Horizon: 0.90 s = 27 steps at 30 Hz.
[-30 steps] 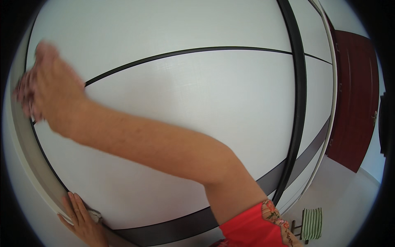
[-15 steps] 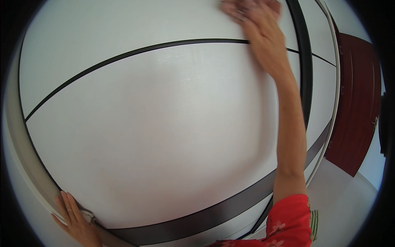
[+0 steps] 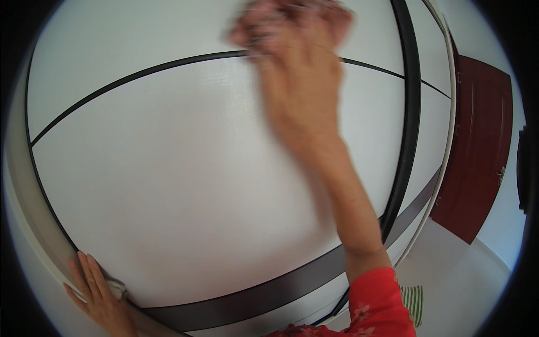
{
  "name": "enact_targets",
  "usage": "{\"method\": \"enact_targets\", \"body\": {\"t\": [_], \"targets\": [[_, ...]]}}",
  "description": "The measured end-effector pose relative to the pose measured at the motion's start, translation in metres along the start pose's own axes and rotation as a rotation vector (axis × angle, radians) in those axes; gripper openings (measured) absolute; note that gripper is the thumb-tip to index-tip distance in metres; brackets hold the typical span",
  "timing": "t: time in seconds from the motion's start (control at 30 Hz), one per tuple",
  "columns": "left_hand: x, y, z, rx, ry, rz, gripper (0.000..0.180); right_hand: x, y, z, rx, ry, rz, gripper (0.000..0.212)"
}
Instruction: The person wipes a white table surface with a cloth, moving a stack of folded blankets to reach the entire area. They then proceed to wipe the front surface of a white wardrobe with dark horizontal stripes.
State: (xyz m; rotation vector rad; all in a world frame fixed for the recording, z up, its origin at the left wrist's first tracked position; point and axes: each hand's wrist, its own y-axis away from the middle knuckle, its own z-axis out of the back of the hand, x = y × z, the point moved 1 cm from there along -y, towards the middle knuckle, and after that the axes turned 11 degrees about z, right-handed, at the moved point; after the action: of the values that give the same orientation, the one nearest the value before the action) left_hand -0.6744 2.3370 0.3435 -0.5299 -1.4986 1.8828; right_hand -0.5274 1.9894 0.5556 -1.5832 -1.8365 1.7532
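A large white wardrobe door panel [image 3: 185, 185] with a dark strip across it fills most of the view. My right hand [image 3: 303, 84], smeared by motion, presses a pink and dark patterned cloth [image 3: 292, 22] against the panel around the dark strip [image 3: 185, 63]. At the lower left, my left hand [image 3: 98, 297] rests with its fingers stretched out along the door's side edge. A small pale grey crumpled thing [image 3: 117, 288] shows beside that hand; I cannot tell what it is or whether the hand touches it.
A black vertical frame [image 3: 411, 106] runs down the door's right side, and a dark grey band [image 3: 252, 297] crosses lower down. Beyond stand a dark red door [image 3: 477, 146] and a pale floor [image 3: 449, 269]. Green-striped fabric [image 3: 412, 303] shows near my red sleeve [image 3: 376, 300].
My right hand has swept the cloth left and slightly down across the panel. My left hand stays at the side edge. The view has shifted slightly.
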Motion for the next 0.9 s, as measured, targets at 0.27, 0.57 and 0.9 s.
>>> {"method": "enact_targets", "body": {"t": [0.27,0.57,0.9], "targets": [[0.007,-0.005,0.008,-0.078,0.038,-0.036,0.074,0.151,-0.098,-0.069,0.404,-0.112,0.360,0.020],[-0.006,-0.003,0.006,-0.045,0.092,-0.025,0.076,0.190,-0.072,-0.101,0.191,-0.215,0.357,0.019],[-0.005,-0.003,0.009,0.045,-0.014,0.024,0.070,-0.020,0.061,0.036,0.263,0.148,0.020,0.043]]}}
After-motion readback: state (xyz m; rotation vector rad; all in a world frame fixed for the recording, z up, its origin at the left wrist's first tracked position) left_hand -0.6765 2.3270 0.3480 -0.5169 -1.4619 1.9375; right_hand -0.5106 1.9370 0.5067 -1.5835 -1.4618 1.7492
